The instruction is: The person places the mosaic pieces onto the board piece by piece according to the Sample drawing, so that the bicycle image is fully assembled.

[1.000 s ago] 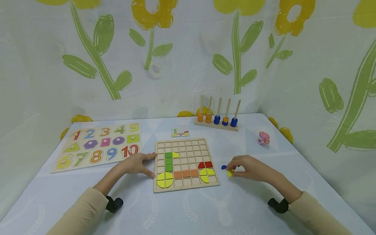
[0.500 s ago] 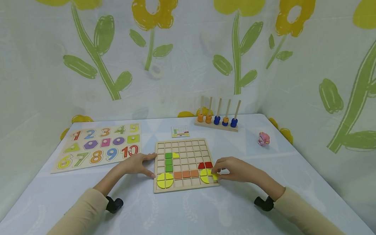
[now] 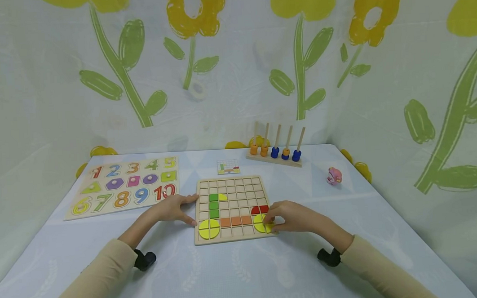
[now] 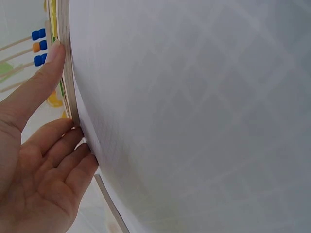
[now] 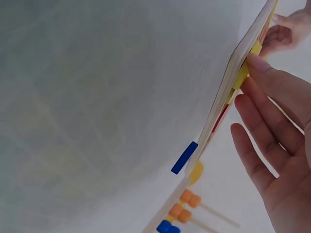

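Observation:
A wooden grid board [image 3: 241,196] lies on the table, with green, yellow, orange and red pieces in its cells. My left hand [image 3: 170,209] rests at the board's left edge, thumb and fingers spread; in the left wrist view the thumb [image 4: 54,56] and fingertips touch that edge. At the board's near right corner, my right hand [image 3: 292,216] pinches a yellow quarter-circle piece [image 5: 241,76] over a corner cell, beside other yellow quarters [image 3: 258,222]. The fingers partly hide this piece in the head view. A blue piece [image 5: 184,158] lies beside the board, hidden by the hand from the head camera.
A number puzzle board [image 3: 123,184] lies at the left. Behind the grid board is a small pattern card [image 3: 228,166]. A bead-and-peg counter [image 3: 275,158] stands at the back, and a pink figurine [image 3: 334,175] at the right.
My right hand has carried the yellow piece leftward from the table beside the board to its near right corner, where the piece now lies lower over the cell. My left hand has stayed put.

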Action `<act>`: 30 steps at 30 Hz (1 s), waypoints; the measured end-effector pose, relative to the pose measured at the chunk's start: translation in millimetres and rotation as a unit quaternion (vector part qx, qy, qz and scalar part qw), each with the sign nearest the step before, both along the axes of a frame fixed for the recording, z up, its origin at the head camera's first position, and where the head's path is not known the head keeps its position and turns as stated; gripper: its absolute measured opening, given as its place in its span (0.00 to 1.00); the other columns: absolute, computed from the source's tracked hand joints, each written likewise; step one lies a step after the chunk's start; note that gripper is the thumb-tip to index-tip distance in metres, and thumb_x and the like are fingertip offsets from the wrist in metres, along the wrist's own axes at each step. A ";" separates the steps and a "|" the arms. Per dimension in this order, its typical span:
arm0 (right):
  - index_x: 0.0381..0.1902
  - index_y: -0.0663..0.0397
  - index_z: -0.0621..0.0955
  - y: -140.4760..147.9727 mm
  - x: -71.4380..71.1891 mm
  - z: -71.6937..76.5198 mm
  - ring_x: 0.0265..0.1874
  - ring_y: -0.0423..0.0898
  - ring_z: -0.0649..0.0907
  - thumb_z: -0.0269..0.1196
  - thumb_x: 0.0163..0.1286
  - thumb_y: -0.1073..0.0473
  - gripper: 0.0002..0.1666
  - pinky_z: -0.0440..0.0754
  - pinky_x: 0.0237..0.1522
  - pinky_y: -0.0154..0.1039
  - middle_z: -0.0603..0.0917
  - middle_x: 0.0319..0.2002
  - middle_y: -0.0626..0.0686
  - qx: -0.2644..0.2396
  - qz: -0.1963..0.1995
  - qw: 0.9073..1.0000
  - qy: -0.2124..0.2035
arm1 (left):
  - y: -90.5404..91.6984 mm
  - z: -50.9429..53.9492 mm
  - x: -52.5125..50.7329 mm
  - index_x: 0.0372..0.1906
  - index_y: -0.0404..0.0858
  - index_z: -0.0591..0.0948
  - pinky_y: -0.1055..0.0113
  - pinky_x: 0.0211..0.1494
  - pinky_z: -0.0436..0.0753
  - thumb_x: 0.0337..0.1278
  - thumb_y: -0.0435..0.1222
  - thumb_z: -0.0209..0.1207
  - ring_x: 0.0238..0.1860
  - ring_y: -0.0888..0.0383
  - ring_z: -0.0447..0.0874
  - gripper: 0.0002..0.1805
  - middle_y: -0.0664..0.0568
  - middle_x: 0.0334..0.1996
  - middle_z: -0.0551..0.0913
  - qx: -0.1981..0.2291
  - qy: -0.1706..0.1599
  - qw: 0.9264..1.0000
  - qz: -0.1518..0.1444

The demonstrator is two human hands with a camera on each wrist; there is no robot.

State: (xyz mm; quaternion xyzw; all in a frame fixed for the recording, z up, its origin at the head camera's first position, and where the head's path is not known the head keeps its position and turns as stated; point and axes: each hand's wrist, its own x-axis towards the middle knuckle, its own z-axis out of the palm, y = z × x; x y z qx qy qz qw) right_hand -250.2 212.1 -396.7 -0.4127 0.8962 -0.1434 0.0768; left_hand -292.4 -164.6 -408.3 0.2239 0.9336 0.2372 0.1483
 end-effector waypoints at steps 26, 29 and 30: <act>0.44 0.54 0.86 24.4 -11.1 10.3 0.43 0.48 0.83 0.69 0.61 0.65 0.12 0.83 0.46 0.44 0.85 0.42 0.49 -0.039 -0.028 0.999 0.016 | 0.6 2.0 1.1 0.71 0.38 0.65 0.42 0.67 0.62 0.41 0.50 0.74 0.70 0.37 0.58 0.51 0.38 0.69 0.64 0.001 -0.004 1.000 0.001; 0.44 0.54 0.86 31.2 -14.1 9.8 0.44 0.48 0.83 0.69 0.61 0.65 0.12 0.83 0.47 0.45 0.85 0.42 0.49 -0.034 -0.037 0.999 0.015 | 0.7 2.0 1.0 0.71 0.38 0.65 0.42 0.67 0.62 0.41 0.50 0.74 0.70 0.37 0.58 0.51 0.38 0.69 0.64 0.000 -0.005 1.000 0.002; 0.43 0.54 0.86 33.2 -15.3 9.4 0.44 0.48 0.83 0.69 0.61 0.65 0.12 0.83 0.47 0.45 0.85 0.42 0.49 -0.033 -0.038 0.999 0.015 | 0.6 1.9 0.9 0.71 0.38 0.65 0.42 0.67 0.62 0.41 0.50 0.74 0.70 0.37 0.58 0.51 0.38 0.69 0.64 0.001 -0.005 1.000 0.001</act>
